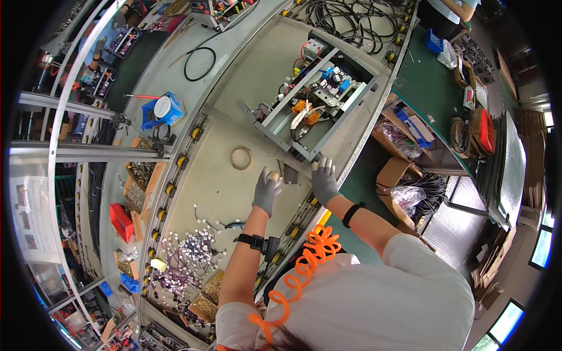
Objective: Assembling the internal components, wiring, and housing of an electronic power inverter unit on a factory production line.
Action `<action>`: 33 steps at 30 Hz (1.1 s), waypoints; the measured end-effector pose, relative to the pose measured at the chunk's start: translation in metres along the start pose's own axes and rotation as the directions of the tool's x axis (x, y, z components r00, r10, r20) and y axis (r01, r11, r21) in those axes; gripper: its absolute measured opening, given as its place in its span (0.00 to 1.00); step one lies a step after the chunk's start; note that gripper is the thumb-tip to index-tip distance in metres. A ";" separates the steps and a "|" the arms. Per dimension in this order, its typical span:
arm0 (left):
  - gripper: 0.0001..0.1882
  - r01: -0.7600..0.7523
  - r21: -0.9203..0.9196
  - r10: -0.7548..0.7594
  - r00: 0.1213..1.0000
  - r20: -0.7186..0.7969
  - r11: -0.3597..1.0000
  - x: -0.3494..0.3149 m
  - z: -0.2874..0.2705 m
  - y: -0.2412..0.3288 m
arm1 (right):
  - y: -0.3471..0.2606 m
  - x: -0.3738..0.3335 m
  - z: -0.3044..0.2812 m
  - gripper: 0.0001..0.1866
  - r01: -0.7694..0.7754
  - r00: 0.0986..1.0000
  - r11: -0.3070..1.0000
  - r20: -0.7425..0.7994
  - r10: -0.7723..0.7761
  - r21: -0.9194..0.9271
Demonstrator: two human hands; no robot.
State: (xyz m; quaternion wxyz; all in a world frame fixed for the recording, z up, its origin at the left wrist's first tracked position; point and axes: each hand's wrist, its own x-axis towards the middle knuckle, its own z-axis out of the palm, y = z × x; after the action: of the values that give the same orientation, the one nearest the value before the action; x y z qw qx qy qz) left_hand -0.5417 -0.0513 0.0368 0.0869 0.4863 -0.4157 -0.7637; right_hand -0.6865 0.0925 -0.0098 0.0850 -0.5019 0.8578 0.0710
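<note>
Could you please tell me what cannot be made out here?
All in the head view:
Left hand: palm hidden by the glove's back.
Right hand: too small to tell whether it touches the metal chassis.
Piled connectors: too small to count.
Black cables: cut off by the top edge.

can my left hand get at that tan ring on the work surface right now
Probably yes: the tan ring lies ahead and to the left of your gloved left hand, with nothing visible blocking the way.

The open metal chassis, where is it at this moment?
In the head view, the chassis is above centre, slightly right, between the coiled black cables and the right hand.
</note>
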 end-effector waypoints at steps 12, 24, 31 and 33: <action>0.27 0.033 0.006 -0.024 0.837 -0.546 0.999 -0.149 -0.140 -0.106 | 0.076 0.066 -0.011 0.35 -0.126 0.987 0.992 0.100 0.125 0.004; 0.25 -0.033 -0.121 -0.065 0.686 -0.725 0.992 -0.253 -0.182 -0.238 | 0.139 0.065 -0.015 0.21 -0.199 0.977 0.917 -0.005 0.214 0.346; 0.20 0.044 -0.067 -0.081 0.602 -0.794 0.997 -0.269 -0.167 -0.237 | 0.122 -0.028 0.020 0.20 0.119 0.934 0.929 -0.357 0.014 0.349; 0.20 0.057 -0.140 -0.145 0.608 -0.781 0.989 -0.293 -0.170 -0.253 | 0.101 -0.051 0.012 0.20 0.101 0.971 0.917 -0.239 -0.006 0.386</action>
State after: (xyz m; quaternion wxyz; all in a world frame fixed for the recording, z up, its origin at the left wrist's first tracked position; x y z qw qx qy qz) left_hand -0.1842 0.1743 0.0204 0.2419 0.7899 -0.2681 -0.4957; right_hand -0.7495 0.1872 -0.0065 0.0853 -0.5028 0.8441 -0.1655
